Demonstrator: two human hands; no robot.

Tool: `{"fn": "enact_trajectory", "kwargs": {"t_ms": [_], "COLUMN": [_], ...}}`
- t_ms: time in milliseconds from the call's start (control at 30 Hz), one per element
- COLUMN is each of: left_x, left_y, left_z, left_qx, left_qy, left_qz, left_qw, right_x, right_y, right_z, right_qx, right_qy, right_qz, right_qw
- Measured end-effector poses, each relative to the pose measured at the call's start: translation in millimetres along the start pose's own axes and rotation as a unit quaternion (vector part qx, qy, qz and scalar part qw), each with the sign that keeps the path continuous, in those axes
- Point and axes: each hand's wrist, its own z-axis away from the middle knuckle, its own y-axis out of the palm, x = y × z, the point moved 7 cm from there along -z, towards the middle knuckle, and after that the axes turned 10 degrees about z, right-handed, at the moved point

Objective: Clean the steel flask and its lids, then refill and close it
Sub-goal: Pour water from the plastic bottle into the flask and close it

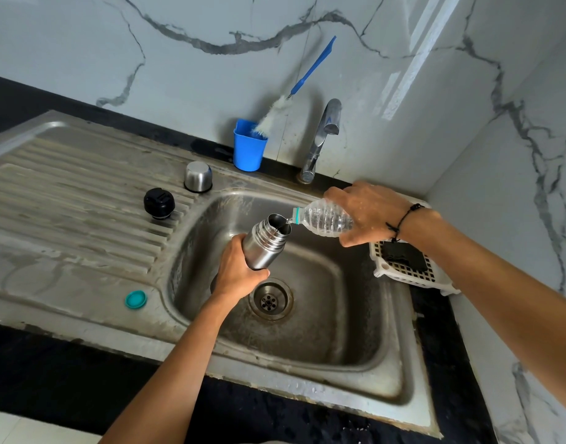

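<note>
Over the stainless steel sink basin, the left hand grips the lower body of the open brushed-steel flask, tilted toward two o'clock. The right hand clamps a clear ribbed plastic bottle, its mouth at the flask's rim, water running in. A teal bottle cap lies at nine o'clock on the drainboard. Farther, at eleven o'clock, sit the black stopper lid and steel cup lid. At twelve o'clock stands a blue plastic cup holding a blue-handled bottle brush.
</note>
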Motion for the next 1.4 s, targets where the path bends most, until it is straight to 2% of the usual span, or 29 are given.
{"fn": "enact_trajectory", "kwargs": {"t_ms": [967,1400], "left_x": [-2.7,-4.4], "left_y": [5.3,4.6], "left_z": [1.9,2.1], "left_qx": [0.020,0.025], "left_qy": [-0.003,-0.004], "left_qz": [-0.015,-0.014], "left_qw": [1.000,1.000], "right_x": [6.2,15.7], "right_y": [-7.0,-18.7], "right_z": [-2.6,-1.2], "right_qx": [-0.029,-0.053], "right_qy": [0.002,-0.005], "right_qz": [0.072,0.140], "right_qw": [0.997,0.989]}}
